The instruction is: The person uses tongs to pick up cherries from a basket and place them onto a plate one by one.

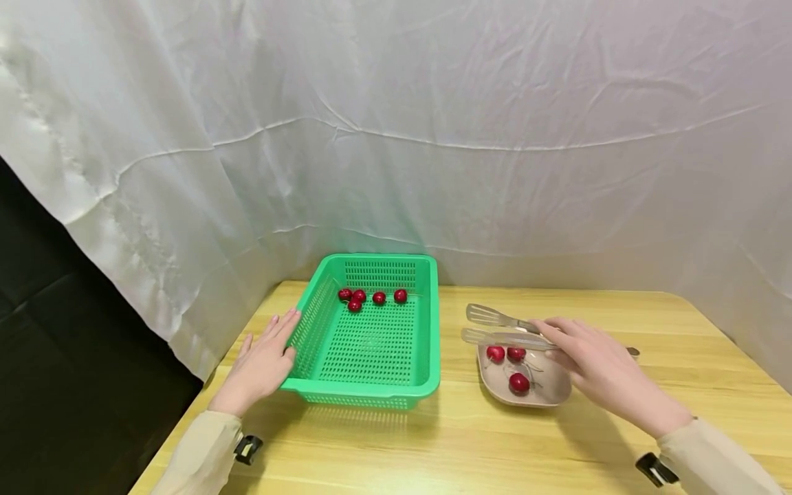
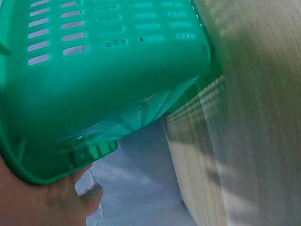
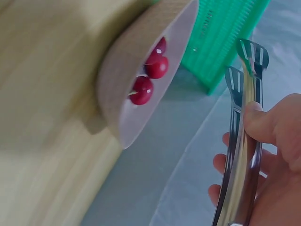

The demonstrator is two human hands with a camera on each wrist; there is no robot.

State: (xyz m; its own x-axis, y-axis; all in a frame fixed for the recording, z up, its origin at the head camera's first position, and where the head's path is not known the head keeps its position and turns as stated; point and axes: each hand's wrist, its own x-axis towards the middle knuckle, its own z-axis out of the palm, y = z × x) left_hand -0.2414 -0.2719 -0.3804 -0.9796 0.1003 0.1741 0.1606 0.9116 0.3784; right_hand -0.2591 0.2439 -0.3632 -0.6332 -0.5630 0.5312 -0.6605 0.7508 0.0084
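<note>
My right hand (image 1: 597, 368) grips metal tongs (image 3: 244, 141), thumb on one arm and fingertips round the other. Their slotted ends stand apart with nothing between them, over the far rim of a pinkish bowl (image 1: 495, 392). Inside that bowl lie 3 red cherries with stems, one cherry (image 1: 519, 383) nearer the front. My left hand (image 1: 262, 364) rests against the left rim of a green plastic basket (image 1: 433, 330), its fingers stretched along the edge. Several cherries (image 1: 355, 304) sit toward the back of the basket floor.
Basket and bowl stand on a light wooden table (image 1: 396, 454), basket left, bowl right. White cloth (image 1: 470, 192) hangs behind the table. Beyond the left table edge is a dark area (image 1: 74, 344).
</note>
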